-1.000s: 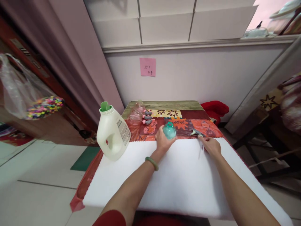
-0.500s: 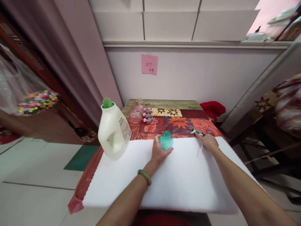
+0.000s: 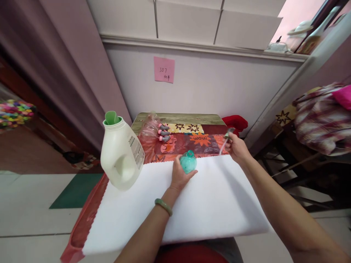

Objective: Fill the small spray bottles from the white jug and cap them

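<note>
My left hand (image 3: 178, 176) is wrapped round a small teal bottle (image 3: 188, 162) with an open neck, standing on the far edge of a white foam sheet (image 3: 192, 204). My right hand (image 3: 237, 149) is closed on a grey spray-pump head (image 3: 229, 133), its thin white tube (image 3: 222, 146) hanging down, lifted just above the patterned cloth (image 3: 197, 143). The two hands are about a hand's width apart.
A large white detergent jug (image 3: 120, 155) with a green spout stands at the sheet's left far corner. Clear bottles with pink and grey spray tops (image 3: 156, 131) lie at the table's back left. A red object (image 3: 235, 122) sits behind the table; a wall is beyond.
My right hand has lifted the spray-pump head off the cloth, its tube now dangling. My left hand has kept hold of the teal bottle near the sheet's far edge.
</note>
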`<state>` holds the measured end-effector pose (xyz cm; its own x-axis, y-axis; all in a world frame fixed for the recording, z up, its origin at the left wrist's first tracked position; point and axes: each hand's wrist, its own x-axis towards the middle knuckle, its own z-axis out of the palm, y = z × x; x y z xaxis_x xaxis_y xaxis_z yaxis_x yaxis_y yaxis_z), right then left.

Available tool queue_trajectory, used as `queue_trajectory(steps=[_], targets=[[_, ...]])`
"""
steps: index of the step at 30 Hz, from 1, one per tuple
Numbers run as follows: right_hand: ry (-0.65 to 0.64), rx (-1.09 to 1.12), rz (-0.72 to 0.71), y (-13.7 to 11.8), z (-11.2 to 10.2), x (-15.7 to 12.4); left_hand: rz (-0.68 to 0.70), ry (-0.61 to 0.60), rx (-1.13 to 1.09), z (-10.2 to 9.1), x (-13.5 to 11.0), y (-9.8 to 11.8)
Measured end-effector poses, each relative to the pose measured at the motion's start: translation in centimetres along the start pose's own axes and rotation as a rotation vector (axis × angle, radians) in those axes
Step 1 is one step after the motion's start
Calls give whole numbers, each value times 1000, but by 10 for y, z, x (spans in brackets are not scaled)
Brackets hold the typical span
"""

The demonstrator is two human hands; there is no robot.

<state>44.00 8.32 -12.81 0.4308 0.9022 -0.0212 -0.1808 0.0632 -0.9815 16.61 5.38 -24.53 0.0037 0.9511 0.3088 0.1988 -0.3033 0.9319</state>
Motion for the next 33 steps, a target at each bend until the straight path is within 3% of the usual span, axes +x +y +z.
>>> queue_trajectory(steps=[6,11,17,27,33], targets=[[-80,151,-276,-54,67,-41,-18,-22,19,-1,-1,-3],[-124,178,-437,-63,98,-71,-19,-46,21,-2,-2,-5],[-133,136,-400,-41,107,-82,-23,-69,-5,-5,-3,-2],[-232,-127,-380,2,107,-98,-88,-40,-125,-10,-2,10],[-180,-130,-324,12,108,-98,-95,-74,-323,-21,-3,27]])
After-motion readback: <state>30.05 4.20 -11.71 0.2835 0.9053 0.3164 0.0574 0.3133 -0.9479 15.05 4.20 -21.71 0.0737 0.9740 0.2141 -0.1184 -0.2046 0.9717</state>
